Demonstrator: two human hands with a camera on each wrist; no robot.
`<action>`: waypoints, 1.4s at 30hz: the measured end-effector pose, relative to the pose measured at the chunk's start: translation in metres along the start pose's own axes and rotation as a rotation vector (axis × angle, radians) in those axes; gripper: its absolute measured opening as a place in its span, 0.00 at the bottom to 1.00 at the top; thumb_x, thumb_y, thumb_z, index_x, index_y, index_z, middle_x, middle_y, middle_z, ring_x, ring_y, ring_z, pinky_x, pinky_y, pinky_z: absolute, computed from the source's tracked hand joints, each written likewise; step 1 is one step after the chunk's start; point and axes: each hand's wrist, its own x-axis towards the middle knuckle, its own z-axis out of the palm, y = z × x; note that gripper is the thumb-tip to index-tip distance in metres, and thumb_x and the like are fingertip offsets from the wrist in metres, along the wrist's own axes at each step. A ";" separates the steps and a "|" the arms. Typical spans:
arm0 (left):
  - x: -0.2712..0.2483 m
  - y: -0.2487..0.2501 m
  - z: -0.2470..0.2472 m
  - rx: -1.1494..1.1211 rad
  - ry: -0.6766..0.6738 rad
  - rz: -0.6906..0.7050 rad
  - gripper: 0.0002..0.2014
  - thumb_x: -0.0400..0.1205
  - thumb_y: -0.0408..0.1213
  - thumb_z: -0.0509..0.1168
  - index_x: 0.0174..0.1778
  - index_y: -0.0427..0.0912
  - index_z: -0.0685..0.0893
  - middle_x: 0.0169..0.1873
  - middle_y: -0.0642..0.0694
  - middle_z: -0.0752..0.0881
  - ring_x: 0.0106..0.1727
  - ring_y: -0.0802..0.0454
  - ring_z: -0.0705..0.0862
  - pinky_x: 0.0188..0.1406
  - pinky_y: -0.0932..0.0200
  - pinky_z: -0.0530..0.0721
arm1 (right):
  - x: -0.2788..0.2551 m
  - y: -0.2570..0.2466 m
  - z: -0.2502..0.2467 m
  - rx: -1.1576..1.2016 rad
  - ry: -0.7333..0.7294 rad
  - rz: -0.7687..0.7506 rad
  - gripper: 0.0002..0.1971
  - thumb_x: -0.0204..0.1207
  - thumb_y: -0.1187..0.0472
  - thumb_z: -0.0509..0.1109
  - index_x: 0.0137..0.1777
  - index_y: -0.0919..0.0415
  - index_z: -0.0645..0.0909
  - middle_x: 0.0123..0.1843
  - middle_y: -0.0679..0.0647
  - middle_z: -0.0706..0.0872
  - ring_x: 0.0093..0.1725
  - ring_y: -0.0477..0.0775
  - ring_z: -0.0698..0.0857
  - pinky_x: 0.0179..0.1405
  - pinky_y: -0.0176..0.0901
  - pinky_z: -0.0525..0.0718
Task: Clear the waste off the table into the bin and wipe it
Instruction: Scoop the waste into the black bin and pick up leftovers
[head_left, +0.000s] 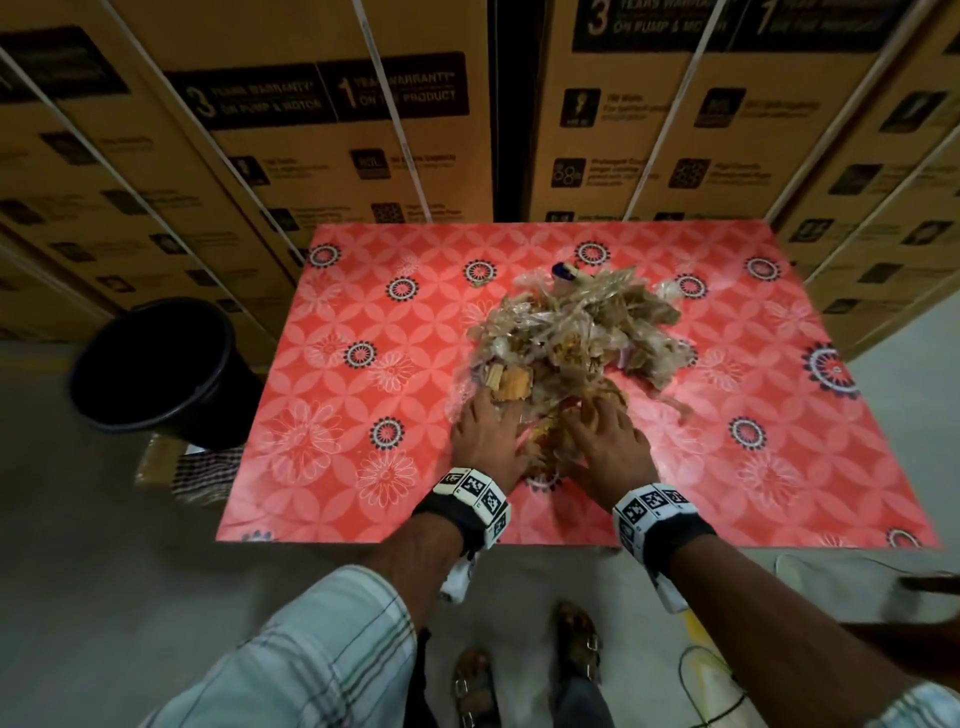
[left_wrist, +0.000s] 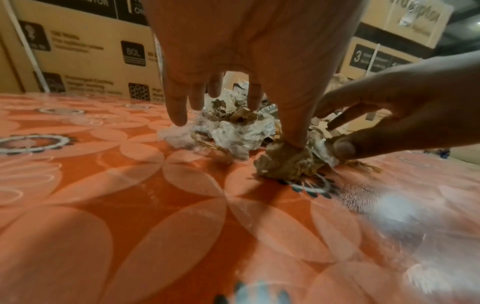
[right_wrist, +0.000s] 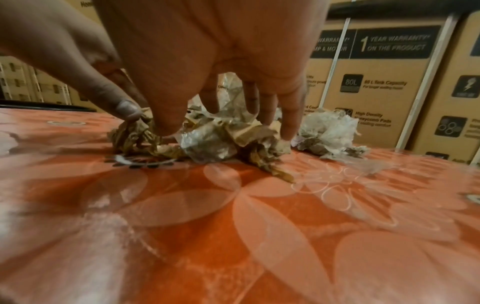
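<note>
A: So, nearest us, both hands are down at the near edge of the waste pile (head_left: 571, 338) on the table (head_left: 337, 467). The left hand (head_left: 485, 434) lies with fingers spread, thumb pressing a brown paper wad (left_wrist: 285, 162); the right hand (head_left: 605, 441) has its fingers loosely curled down into crumpled plastic and paper, claw-like, though I can't tell that it has truly closed on anything.

B: Then the job now looks like gathering. How to do it well?

A: I'd bring the palms together under the heap and squeeze, since the stuff is light, springy film that will likely spill from a loose hold. Take a modest armful rather than all of it.

B: And the far scraps?

A: Loose bits lie behind the pile toward the cardboard boxes (head_left: 311, 130); rake them in first. The black bin (head_left: 161, 374) stands off the table's left side, so carry low and leftward
</note>
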 end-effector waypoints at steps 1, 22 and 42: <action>0.001 0.001 0.001 -0.027 -0.019 -0.022 0.29 0.78 0.50 0.69 0.74 0.52 0.70 0.77 0.35 0.61 0.73 0.33 0.71 0.69 0.35 0.77 | 0.001 -0.002 0.002 0.021 -0.004 -0.018 0.31 0.67 0.48 0.76 0.70 0.49 0.72 0.70 0.68 0.70 0.65 0.74 0.74 0.44 0.64 0.86; 0.023 0.009 0.016 -0.346 -0.121 -0.133 0.18 0.83 0.27 0.60 0.69 0.42 0.78 0.69 0.36 0.74 0.65 0.37 0.78 0.61 0.51 0.78 | 0.024 -0.020 0.010 0.069 -0.093 -0.114 0.11 0.69 0.60 0.73 0.50 0.61 0.84 0.55 0.70 0.82 0.50 0.74 0.81 0.34 0.56 0.84; 0.016 0.054 0.014 -0.222 -0.026 0.091 0.16 0.82 0.44 0.63 0.65 0.47 0.82 0.64 0.40 0.76 0.65 0.40 0.76 0.64 0.48 0.77 | 0.014 0.051 0.019 0.492 0.047 -0.044 0.18 0.66 0.52 0.66 0.49 0.63 0.86 0.46 0.65 0.82 0.45 0.66 0.80 0.44 0.51 0.77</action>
